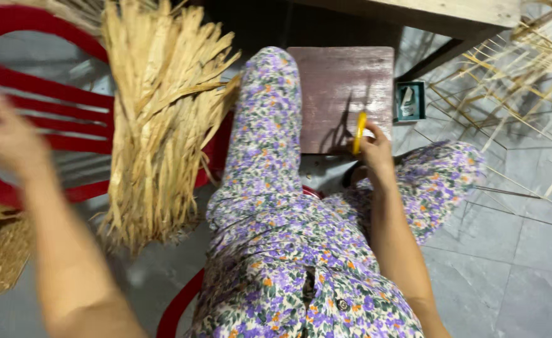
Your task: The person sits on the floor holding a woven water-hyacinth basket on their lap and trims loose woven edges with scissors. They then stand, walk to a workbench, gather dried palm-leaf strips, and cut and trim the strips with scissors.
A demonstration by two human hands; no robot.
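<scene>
Your right hand [375,150] pinches the yellow tool [358,133] upright over the board [338,87]; left hand [6,141], blurred, grip unreadable, hovers left of the straw [157,125]

Grey tiled floor [526,250] carries a reddish wooden board [341,94], a small teal box [410,101] just beside it, scattered thin straw stalks [507,81], and a red plastic chair [44,106] bearing a dried straw bundle [157,125].

I count 1 red plastic chair [44,103] left | 1 dried straw bundle [154,125] | 1 wooden block [341,94] far | 1 yellow-handled tool [359,133] | 1 small teal box [410,101] right
</scene>
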